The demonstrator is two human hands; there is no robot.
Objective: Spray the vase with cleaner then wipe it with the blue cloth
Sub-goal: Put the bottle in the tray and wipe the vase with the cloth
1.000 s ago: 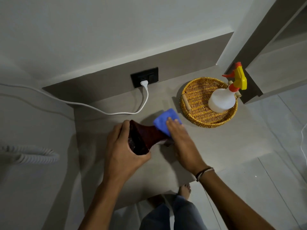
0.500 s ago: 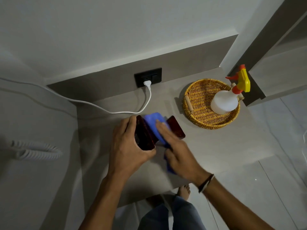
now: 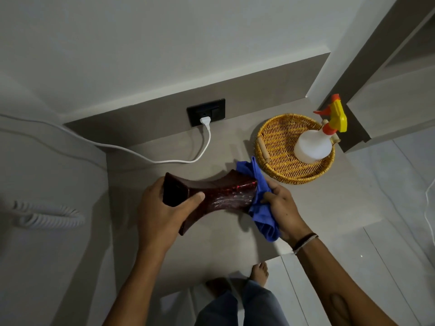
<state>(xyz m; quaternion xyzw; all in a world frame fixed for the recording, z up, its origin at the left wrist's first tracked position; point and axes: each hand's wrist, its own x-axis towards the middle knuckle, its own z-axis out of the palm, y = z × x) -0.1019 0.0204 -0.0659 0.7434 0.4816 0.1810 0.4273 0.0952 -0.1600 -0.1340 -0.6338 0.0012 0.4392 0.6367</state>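
A dark red glossy vase lies tilted sideways above the grey tabletop. My left hand grips its mouth end, thumb across the neck. My right hand holds the crumpled blue cloth pressed against the vase's base end on the right. Part of the cloth hangs down below my palm. The white spray bottle with a yellow and orange trigger head stands in the wicker basket at the back right.
A black wall socket holds a white plug whose cable runs left across the table's back. A coiled white cord lies at the left. My feet and the tiled floor show below the table's front edge.
The vase has been turned lengthwise, its base now pointing right. My right hand slid the blue cloth from the vase's middle out to its base end.
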